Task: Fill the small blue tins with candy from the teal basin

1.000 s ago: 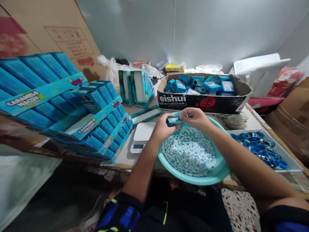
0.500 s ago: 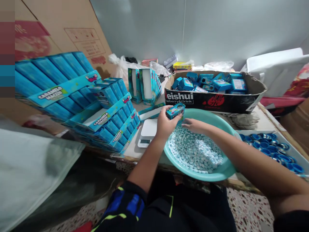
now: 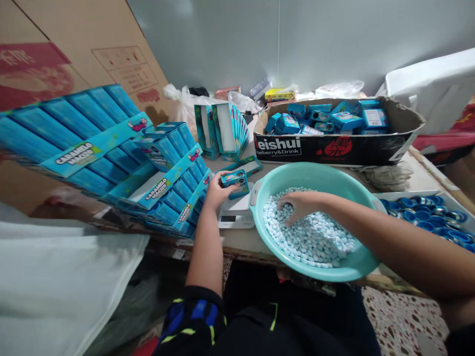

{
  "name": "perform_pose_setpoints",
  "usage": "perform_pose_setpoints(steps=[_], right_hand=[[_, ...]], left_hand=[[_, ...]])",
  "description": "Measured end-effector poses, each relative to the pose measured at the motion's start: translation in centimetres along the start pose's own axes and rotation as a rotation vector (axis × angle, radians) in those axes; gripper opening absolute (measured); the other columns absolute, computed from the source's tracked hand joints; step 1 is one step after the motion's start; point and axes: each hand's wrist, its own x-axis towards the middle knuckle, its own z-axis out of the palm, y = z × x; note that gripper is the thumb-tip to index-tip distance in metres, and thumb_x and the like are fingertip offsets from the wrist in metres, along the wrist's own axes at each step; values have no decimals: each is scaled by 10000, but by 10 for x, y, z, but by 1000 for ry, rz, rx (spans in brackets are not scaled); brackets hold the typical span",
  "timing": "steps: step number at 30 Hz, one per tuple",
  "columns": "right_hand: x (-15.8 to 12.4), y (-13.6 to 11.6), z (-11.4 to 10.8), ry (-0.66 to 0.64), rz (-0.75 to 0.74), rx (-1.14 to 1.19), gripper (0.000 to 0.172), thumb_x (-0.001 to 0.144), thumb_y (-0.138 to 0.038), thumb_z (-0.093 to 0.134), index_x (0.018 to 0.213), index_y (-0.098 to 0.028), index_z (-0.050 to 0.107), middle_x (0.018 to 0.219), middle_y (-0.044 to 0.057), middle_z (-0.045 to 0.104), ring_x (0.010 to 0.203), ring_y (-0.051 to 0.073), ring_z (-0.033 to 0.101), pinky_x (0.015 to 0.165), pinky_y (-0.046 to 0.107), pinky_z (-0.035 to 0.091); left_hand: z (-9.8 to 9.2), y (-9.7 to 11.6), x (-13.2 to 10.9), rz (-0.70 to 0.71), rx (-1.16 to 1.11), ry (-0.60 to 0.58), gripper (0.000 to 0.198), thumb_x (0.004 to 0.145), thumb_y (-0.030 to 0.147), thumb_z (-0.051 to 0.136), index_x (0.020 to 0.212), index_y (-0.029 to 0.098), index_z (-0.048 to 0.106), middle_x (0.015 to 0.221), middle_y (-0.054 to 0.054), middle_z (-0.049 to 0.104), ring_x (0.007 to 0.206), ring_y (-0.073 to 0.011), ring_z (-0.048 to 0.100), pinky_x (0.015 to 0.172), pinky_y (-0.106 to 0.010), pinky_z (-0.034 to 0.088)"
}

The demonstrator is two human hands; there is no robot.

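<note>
My left hand [image 3: 218,190] is closed round a small blue box [image 3: 236,183], which it holds over a white scale [image 3: 237,218]. A dark display shows on the scale's front. To the right, my right hand [image 3: 302,205] has its fingers apart and touches small pale blue and white candies [image 3: 315,242]. They lie in a round turquoise basin [image 3: 322,274]. Nothing shows in that hand, though some fingertips are partly among the candies.
Display trays of blue boxes [image 3: 89,153] are stacked at the left. Behind the basin is a black carton [image 3: 319,150] of blue boxes. Folded trays [image 3: 224,131] stand behind the scale. At the right, a white tray [image 3: 426,194] holds blue lids.
My left hand has carried the blue box left, from the basin's edge to over the scale. My right hand has gone down into the candies, with its fingers spread.
</note>
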Motion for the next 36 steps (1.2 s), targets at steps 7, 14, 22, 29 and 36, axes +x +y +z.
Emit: perform_pose_setpoints(steps=[7,14,22,29,36], right_hand=[[-7,-8,-8,-134,49,-60,256,718,-202,871,946,-190,754,833,9,670,719,175,585,620,281,384],[-13,6,-17,-10,91,-102,115,845,-95,724,915,-176,764,852,29,733,765,171,637,706,264,446],[-11,3,-17,107,146,-111,165,875,-61,713,989,-170,761,910,60,748,791,189,658,739,277,485],[-9,9,-13,124,81,-139,141,875,-77,740,974,-175,767,971,92,734,834,184,663,767,283,492],[-12,2,-5,-102,73,-144,477,813,-321,893,1252,-229,728,1260,122,679,1016,243,677,849,306,507]], left_hand=[[-9,-25,3,116,-269,-51,836,690,604,919,1357,233,578,1461,-179,644,1400,-352,594,1148,-477,510],[-9,-27,5,233,-430,166,597,820,701,768,1208,254,692,1271,-116,761,1261,-293,695,1103,-437,528],[-4,-23,2,227,-494,293,546,830,726,725,1080,241,724,1128,-110,778,1148,-270,735,1011,-396,582],[-2,-22,2,219,-520,280,546,805,729,760,1045,240,723,1060,-88,783,1070,-243,752,947,-354,595],[0,-25,2,193,-435,233,566,832,749,721,1079,240,697,1095,-93,779,1091,-247,745,951,-356,577]])
